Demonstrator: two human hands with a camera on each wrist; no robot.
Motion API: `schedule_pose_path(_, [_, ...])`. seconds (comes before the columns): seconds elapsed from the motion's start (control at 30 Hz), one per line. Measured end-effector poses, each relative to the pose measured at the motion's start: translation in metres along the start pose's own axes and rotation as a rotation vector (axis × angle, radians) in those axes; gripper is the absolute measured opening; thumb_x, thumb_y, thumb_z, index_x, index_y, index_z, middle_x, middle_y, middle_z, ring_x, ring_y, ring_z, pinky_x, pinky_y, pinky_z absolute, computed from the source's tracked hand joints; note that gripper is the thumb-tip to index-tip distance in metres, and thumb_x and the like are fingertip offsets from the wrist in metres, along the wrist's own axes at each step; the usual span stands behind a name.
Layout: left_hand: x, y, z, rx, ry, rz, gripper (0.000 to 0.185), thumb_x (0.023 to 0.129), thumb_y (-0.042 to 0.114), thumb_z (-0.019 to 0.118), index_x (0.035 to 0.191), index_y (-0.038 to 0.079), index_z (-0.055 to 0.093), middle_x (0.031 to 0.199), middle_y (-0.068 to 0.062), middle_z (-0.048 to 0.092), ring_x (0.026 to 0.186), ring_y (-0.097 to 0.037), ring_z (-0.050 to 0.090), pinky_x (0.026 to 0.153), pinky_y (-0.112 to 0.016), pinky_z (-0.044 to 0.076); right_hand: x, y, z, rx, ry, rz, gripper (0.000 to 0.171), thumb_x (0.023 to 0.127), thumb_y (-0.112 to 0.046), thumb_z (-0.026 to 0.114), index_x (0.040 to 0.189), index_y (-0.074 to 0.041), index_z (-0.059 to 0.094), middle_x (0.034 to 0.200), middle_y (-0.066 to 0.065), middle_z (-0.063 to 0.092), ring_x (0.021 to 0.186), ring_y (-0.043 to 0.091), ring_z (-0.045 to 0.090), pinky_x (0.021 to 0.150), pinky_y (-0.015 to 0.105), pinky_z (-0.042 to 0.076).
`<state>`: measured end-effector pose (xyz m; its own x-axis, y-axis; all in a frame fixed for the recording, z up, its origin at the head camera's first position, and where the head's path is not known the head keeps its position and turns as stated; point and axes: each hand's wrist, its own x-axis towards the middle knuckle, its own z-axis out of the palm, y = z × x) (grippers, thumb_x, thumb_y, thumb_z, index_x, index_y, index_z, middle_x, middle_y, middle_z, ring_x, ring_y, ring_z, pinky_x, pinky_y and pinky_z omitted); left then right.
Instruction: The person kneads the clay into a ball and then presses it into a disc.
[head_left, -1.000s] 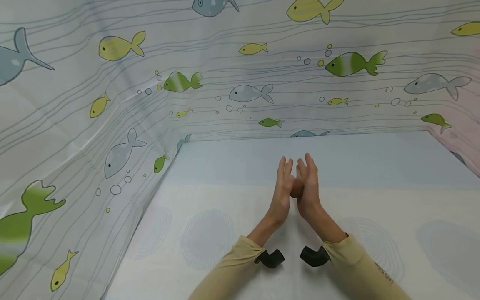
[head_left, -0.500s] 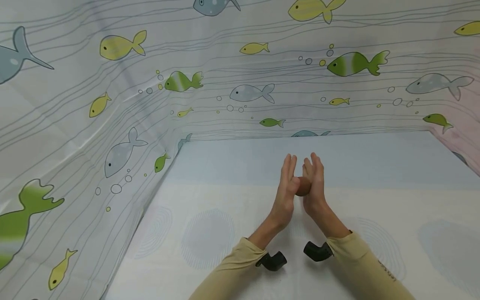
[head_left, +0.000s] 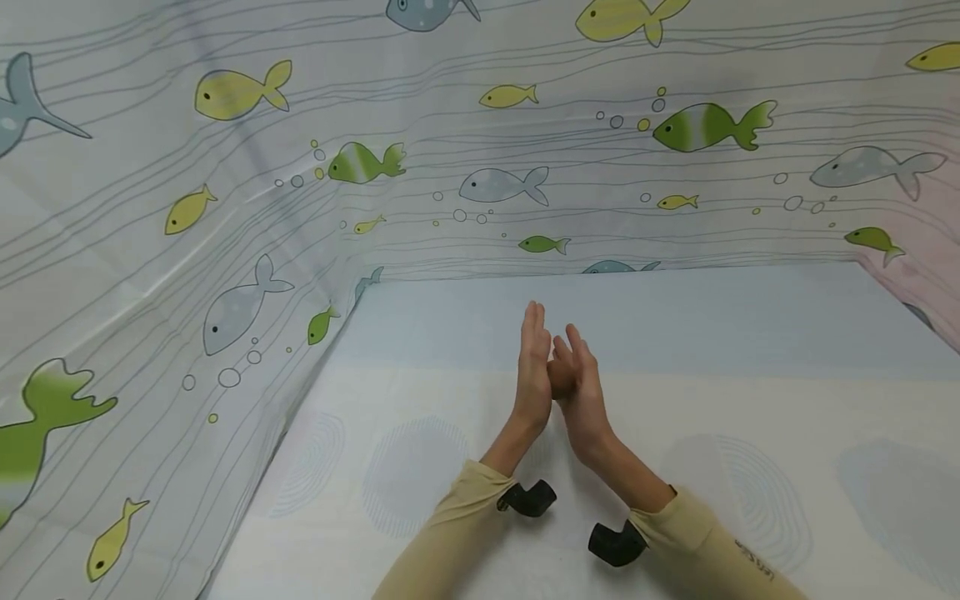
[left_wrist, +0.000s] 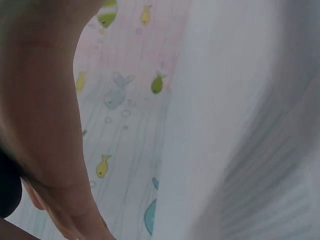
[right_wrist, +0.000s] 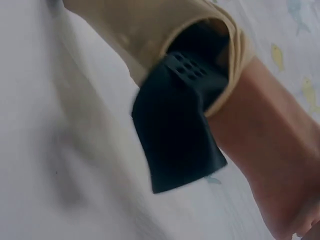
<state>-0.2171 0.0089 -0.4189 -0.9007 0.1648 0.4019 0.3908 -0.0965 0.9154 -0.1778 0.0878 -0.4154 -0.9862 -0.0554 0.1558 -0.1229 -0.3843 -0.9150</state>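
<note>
A person's left hand (head_left: 534,375) and right hand (head_left: 582,392) are pressing flat, straight-fingered palms around a small brown lump (head_left: 561,377), seemingly rolling it, which likely needs steady opposing pressure next.

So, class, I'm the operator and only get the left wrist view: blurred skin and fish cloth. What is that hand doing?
Observer: The left hand stands on edge, fingers straight, palm pressed against a small brown lump.
Operator: What's on the lump's other side?
Observer: The right hand, fingers straight too, presses it from the opposite side.
Operator: Where is this happening?
Observer: Over a pale table, near its middle.
</note>
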Motion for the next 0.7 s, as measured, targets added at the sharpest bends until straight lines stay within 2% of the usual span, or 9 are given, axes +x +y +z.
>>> schedule_pose_path(0.2, [0.006, 0.003, -0.014, 0.006, 0.046, 0.005, 0.071, 0.101, 0.047, 0.027, 0.16, 0.014, 0.007, 0.165, 0.001, 0.016, 0.151, -0.014, 0.013, 0.121, -0.048, 0.01, -0.008, -0.001, 0.01, 0.024, -0.038, -0.018, 0.067, 0.105, -0.048, 0.019, 0.16, -0.016, -0.001, 0.165, 0.014, 0.008, 0.153, 0.026, 0.006, 0.12, 0.056, 0.011])
schedule_pose_path(0.33, [0.01, 0.006, -0.02, 0.021, 0.067, 0.013, 0.069, 0.101, 0.046, 0.026, 0.16, 0.015, 0.007, 0.165, 0.001, 0.016, 0.151, -0.013, 0.014, 0.121, -0.047, 0.012, -0.013, -0.006, 0.014, 0.037, -0.078, -0.035, 0.068, 0.105, -0.046, 0.017, 0.16, -0.012, -0.003, 0.164, 0.019, 0.005, 0.152, 0.035, 0.007, 0.117, 0.063, 0.006])
schedule_pose_path(0.43, [0.011, 0.006, -0.023, 0.028, 0.077, 0.014, 0.069, 0.101, 0.047, 0.025, 0.16, 0.017, 0.008, 0.165, 0.002, 0.015, 0.151, -0.013, 0.012, 0.121, -0.047, 0.011, -0.015, -0.009, 0.016, 0.057, -0.097, -0.029, 0.068, 0.105, -0.048, 0.016, 0.16, -0.012, -0.003, 0.165, 0.018, 0.004, 0.151, 0.036, 0.008, 0.117, 0.064, 0.005])
schedule_pose_path(0.57, [0.011, 0.004, -0.021, -0.007, 0.057, 0.005, 0.068, 0.101, 0.047, 0.025, 0.16, 0.018, 0.007, 0.165, 0.003, 0.013, 0.152, -0.013, 0.009, 0.121, -0.05, 0.01, -0.015, -0.013, 0.016, 0.059, -0.087, -0.023, 0.068, 0.104, -0.05, 0.015, 0.16, -0.015, -0.002, 0.165, 0.015, 0.005, 0.151, 0.034, 0.01, 0.118, 0.06, 0.008])
schedule_pose_path(0.7, [0.006, 0.001, -0.013, -0.038, 0.012, -0.002, 0.069, 0.101, 0.046, 0.025, 0.161, 0.016, 0.007, 0.165, 0.002, 0.013, 0.152, -0.014, 0.008, 0.121, -0.051, 0.008, -0.01, -0.016, 0.01, 0.048, -0.046, -0.027, 0.07, 0.103, -0.053, 0.017, 0.16, -0.017, -0.002, 0.166, 0.009, 0.005, 0.153, 0.027, 0.007, 0.12, 0.057, 0.011])
